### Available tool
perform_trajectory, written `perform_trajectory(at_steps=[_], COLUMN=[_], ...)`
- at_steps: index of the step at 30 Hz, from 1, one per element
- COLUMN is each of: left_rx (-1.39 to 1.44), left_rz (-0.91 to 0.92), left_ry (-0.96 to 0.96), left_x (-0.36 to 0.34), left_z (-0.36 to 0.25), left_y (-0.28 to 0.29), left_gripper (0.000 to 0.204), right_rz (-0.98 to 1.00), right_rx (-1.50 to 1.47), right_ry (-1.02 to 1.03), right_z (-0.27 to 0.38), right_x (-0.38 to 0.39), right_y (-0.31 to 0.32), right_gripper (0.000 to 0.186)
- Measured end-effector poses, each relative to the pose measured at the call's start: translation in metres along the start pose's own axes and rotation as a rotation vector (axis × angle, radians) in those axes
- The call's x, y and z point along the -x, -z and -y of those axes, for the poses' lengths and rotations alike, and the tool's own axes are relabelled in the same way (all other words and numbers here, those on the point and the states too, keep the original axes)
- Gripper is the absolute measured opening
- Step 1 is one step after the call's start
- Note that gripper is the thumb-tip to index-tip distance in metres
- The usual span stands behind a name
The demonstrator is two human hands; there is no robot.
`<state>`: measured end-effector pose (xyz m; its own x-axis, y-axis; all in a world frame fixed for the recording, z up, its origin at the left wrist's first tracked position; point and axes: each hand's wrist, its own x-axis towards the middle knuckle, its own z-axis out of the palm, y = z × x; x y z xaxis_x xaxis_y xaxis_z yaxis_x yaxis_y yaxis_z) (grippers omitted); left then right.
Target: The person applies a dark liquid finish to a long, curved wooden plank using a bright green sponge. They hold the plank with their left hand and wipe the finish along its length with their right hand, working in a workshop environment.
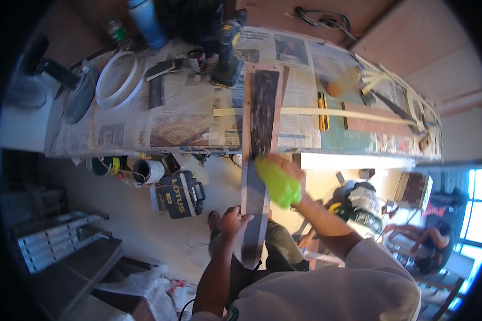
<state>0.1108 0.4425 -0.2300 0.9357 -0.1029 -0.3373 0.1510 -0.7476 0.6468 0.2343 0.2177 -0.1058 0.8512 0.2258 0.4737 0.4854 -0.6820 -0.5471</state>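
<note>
A long narrow board with a dark face and pale wooden edges runs from the newspaper-covered workbench back toward my lap. Whitish streaks mark its dark face at the far end. My left hand grips the board's left edge near my body, thumb on top. In my right hand is a bright green, bottle-shaped thing, tilted with one end down at the board's face. Motion blurs it, and its exact kind cannot be made out. A thin pale wood strip lies crosswise at the board.
On the bench are a cordless drill, a small can, white rings, a yellow utility knife and a handsaw. Below stand a tool bag, buckets and a step ladder. Another person sits at right.
</note>
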Motion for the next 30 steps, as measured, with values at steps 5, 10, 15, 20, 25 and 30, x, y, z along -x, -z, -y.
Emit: perform_trajectory(at_steps=[5,10,15,20,25,30], left_rx=[-0.031,0.160,0.149,0.126,0.086,0.046], left_rz=[0.202,0.199,0.224,0.276,0.248,0.190], left_ry=[-0.104,-0.132,-0.108,-0.139,-0.166,-0.248], left_x=[-0.015,-0.016,-0.021,-0.026,-0.026,-0.021], left_z=[-0.029,-0.006,0.000,0.002,0.003,0.013], left_y=[0.036,0.012,0.004,0.010,0.012,0.008], left_gripper=[0.042,0.041,0.043,0.045,0.045,0.046], right_rz=[-0.204,-0.272,-0.209,-0.286,-0.069,-0.246], right_rx=[0.484,0.446,0.498,0.569,0.385,0.287], right_ry=[0.157,0.046,0.008,-0.070,-0.226,-0.467], right_z=[-0.052,-0.005,0.013,0.007,0.029,0.086], right_x=[-0.124,-0.158,-0.121,-0.128,-0.022,0.095], right_y=[0.015,0.017,0.004,0.012,-0.025,-0.061], right_gripper=[0.031,0.020,0.021,0.015,0.032,0.042])
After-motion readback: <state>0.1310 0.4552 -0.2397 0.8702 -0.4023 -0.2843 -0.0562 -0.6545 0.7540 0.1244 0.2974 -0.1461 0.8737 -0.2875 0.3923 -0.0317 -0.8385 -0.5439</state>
